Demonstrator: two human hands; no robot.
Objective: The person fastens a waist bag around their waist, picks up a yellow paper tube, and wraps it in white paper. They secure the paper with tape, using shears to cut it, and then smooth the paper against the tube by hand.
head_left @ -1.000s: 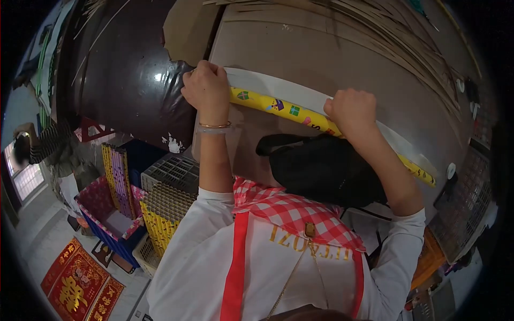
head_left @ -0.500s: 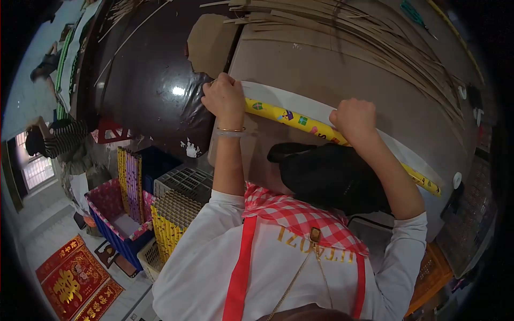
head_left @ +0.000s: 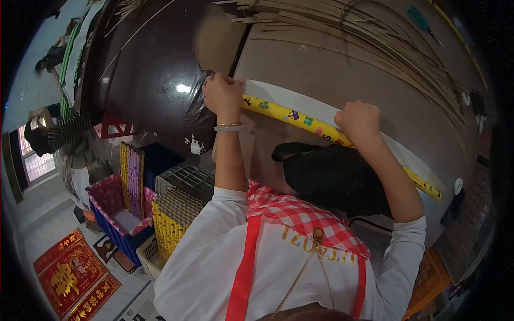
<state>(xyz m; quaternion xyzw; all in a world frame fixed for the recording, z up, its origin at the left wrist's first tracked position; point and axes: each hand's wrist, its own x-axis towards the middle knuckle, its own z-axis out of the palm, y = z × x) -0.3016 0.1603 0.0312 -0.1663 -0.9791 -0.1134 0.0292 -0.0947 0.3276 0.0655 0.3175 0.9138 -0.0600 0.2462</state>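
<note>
A long, narrow roll of yellow printed wrapping paper (head_left: 289,114) lies slantwise across the brown table, with a strip of its white underside (head_left: 316,104) showing along the far edge. My left hand (head_left: 223,95) is closed around the left end of the roll. Farther right, my right hand (head_left: 360,123) is curled into a fist on the roll, thumb toward the left. The roll passes beneath my right forearm and comes out again at its right end. Between my arms and the roll rests a black cloth-like bundle (head_left: 334,174).
Thin wooden strips (head_left: 342,32) lie along the far side, near green-handled scissors (head_left: 420,20). Brown cardboard (head_left: 214,43) lies on a dark glossy surface (head_left: 144,69). Upright patterned rolls (head_left: 170,227) fill a basket beside a blue bin (head_left: 115,235). Two people are at the left.
The view has shifted slightly, so the table and bins sit a little differently. Both hands keep nearly the same places on the roll. People at the left have changed posture.
</note>
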